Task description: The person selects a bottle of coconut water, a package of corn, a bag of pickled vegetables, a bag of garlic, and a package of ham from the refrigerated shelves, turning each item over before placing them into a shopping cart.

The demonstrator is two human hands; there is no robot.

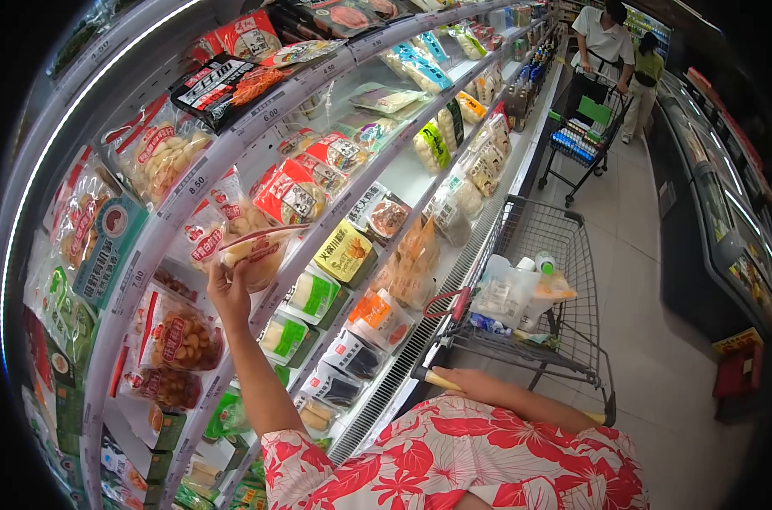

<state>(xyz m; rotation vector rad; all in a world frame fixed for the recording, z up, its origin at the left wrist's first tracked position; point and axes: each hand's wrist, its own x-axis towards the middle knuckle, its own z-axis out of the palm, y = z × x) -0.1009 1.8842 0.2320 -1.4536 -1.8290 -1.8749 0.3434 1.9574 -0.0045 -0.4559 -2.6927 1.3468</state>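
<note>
My left hand (229,293) is raised to the refrigerated shelf, its fingers closed on the edge of a clear plastic food packet (263,253). Pale contents and red print show through the packet, which tilts in front of similar packs (206,231). My right hand (475,385) is wrapped round the handle of a wire shopping cart (586,280). Inside the cart lie a whitish translucent plastic bag (503,293) and a bottle with a green cap (545,265). A red-and-white floral garment (454,459) covers my body.
Packaged foods fill the tiered shelves, with price strips (250,119) along their edges. Another cart (580,140) stands ahead in the aisle, a person in a white top (603,38) behind it and another person (649,68) beside. A freezer case (701,195) lines the right side.
</note>
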